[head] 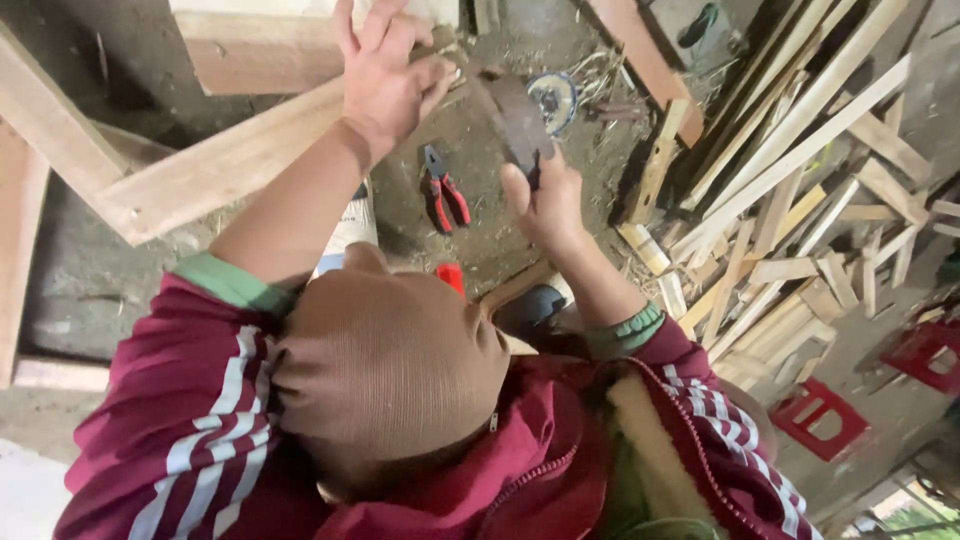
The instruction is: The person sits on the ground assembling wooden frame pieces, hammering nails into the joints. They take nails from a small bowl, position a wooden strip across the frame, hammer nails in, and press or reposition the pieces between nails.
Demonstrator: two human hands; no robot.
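My left hand (385, 75) grips the upper end of a pale wooden plank (225, 165) that slants down to the left. My right hand (545, 205) holds the handle of a tool with a flat dark metal blade (512, 112). The blade points up toward the plank's end, close to my left thumb. On the dirt ground between my arms lie red-handled pliers (445, 192). A head in a brown cap and maroon striped sleeves fill the lower part of the view.
A heap of wooden slats and offcuts (800, 190) covers the right side. Red plastic stools (820, 415) stand at lower right. A round blue and white object (551, 97) lies near the blade. Thick wooden beams (45, 125) frame the left.
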